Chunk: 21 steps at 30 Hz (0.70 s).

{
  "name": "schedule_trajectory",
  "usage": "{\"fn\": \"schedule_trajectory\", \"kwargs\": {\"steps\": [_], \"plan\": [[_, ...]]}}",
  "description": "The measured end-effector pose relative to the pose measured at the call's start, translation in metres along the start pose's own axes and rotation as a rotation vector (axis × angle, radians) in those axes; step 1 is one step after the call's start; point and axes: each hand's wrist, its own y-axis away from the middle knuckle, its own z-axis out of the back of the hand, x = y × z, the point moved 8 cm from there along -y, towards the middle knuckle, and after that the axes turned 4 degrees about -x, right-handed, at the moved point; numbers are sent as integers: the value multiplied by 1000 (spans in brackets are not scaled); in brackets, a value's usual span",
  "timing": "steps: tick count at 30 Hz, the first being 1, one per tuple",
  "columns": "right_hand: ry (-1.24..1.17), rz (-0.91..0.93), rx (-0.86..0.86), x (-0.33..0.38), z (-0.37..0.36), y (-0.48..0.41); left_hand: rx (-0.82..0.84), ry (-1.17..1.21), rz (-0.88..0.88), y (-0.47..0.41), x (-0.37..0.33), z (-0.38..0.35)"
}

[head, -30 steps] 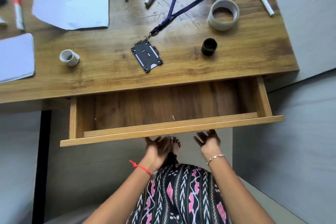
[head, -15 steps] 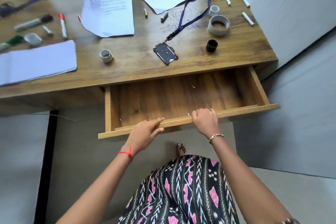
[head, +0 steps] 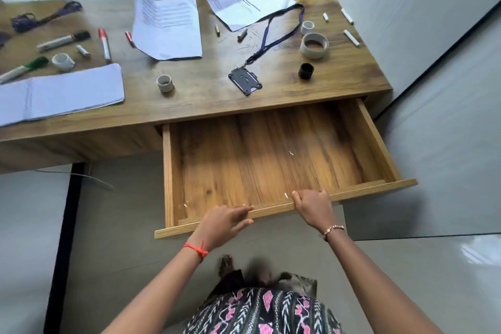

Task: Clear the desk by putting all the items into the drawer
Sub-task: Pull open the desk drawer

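Drawer (head: 271,160) further out than second ago; left hand (head: 223,224) pinches front edge, right hand (head: 314,207) grips it. Desk (head: 206,89) items untouched; loading next.

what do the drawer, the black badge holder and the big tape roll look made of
The drawer: wood-look board, probably laminate, matte; streaky grain. The badge holder: hard black plastic, matte; moulded slots. The big tape roll: seemingly cardboard core with pale tape, dull; uncertain.

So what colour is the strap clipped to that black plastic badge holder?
Dark blue fabric lanyard strap, clearest in the head view.
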Motion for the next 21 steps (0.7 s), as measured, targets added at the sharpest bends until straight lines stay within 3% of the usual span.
{"fn": "schedule_trajectory", "kwargs": {"steps": [21], "plan": [[-100,-1,-30,-21,-20,65,189,39,111,41,-34,-50]]}}
